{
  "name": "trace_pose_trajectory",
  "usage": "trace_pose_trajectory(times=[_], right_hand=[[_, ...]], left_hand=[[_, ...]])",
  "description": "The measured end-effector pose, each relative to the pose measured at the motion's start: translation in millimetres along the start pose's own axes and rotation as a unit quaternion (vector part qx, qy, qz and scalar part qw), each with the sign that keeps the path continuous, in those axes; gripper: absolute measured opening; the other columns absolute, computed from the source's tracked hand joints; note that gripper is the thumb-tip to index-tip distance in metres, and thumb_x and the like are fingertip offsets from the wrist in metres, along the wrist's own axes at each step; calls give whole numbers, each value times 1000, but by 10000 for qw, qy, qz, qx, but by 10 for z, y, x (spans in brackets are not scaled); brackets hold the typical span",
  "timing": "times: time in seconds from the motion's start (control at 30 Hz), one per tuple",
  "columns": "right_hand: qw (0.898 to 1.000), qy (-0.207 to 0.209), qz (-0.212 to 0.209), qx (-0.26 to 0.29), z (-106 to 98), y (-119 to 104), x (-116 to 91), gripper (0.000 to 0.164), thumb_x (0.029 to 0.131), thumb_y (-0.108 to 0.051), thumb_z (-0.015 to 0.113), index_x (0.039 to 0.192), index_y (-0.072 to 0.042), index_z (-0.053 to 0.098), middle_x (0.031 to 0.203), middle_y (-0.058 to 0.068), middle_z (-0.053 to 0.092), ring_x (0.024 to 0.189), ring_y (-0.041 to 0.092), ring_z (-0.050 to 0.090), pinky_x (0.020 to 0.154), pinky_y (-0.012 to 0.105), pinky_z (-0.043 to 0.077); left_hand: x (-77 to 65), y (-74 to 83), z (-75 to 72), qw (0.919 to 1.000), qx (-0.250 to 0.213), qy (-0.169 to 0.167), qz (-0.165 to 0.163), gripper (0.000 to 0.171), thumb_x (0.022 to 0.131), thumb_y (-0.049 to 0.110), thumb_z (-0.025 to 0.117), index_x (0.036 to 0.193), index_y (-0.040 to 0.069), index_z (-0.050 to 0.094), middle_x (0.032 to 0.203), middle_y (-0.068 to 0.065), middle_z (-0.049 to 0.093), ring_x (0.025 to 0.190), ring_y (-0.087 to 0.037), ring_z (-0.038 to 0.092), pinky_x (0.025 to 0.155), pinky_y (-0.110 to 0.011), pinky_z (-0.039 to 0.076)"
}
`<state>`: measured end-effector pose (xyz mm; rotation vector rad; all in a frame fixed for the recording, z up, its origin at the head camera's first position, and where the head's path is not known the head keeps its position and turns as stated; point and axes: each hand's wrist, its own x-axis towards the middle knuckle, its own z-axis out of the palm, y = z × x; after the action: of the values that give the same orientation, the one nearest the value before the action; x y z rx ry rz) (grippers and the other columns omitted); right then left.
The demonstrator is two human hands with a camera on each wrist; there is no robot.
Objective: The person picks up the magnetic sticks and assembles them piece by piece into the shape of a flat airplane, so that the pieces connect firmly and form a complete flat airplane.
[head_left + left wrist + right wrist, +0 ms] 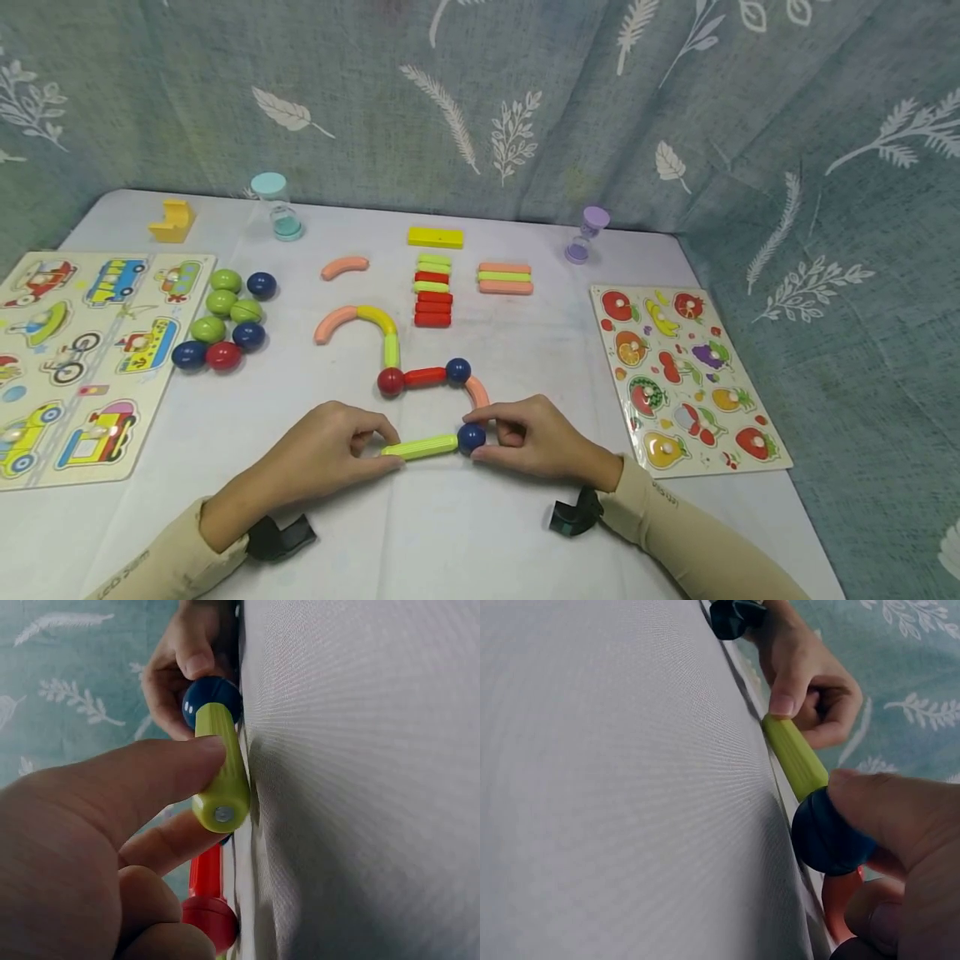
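My left hand [325, 454] pinches the left end of a yellow-green magnetic stick [422, 447] between thumb and finger. A round metal dot shows on that end in the left wrist view. The stick's other end meets a dark blue ball [472, 437], which my right hand [536, 437] pinches. From this ball a curved salmon stick [477, 392] leads up to a second blue ball [458, 370]. A red stick [425, 377] joins that one to a red ball [390, 382]. Above it, a short green stick [392, 351], a yellow curve [377, 317] and a salmon curve [335, 324] continue the chain.
Loose green, blue and red balls [221, 302] lie beside a vehicle puzzle board [161, 392] on the left. Short sticks [432, 298], longer sticks [505, 277] and a yellow block [435, 238] lie behind. A fruit puzzle board [600, 312] is right; two sand timers [287, 225] stand at the back.
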<state>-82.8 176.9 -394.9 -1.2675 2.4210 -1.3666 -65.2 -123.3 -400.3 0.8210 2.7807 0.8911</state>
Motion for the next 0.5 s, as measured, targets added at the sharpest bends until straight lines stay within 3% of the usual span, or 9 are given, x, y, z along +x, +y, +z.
trace_pose_trajectory(times=[0.27,0.5], right_hand=[[9999,161,13,-44,104,316,-79,31,80,-32,75,109,-24,67,54,-11,34,50,0,33,49,17,28],[9996,143,232,84,97,327,-82,30,79,-34,75,107,-28,68,55,-12,33,50,2,34,48,19,28]], left_hand=[[-6,8,-19,9999,-57,-8,-94,20,72,51,75,87,40,67,50,17,32,49,0,30,47,-20,25],[-6,-14,-31,9999,-106,2,0,22,72,52,75,89,40,67,51,17,32,49,0,30,47,-19,26]])
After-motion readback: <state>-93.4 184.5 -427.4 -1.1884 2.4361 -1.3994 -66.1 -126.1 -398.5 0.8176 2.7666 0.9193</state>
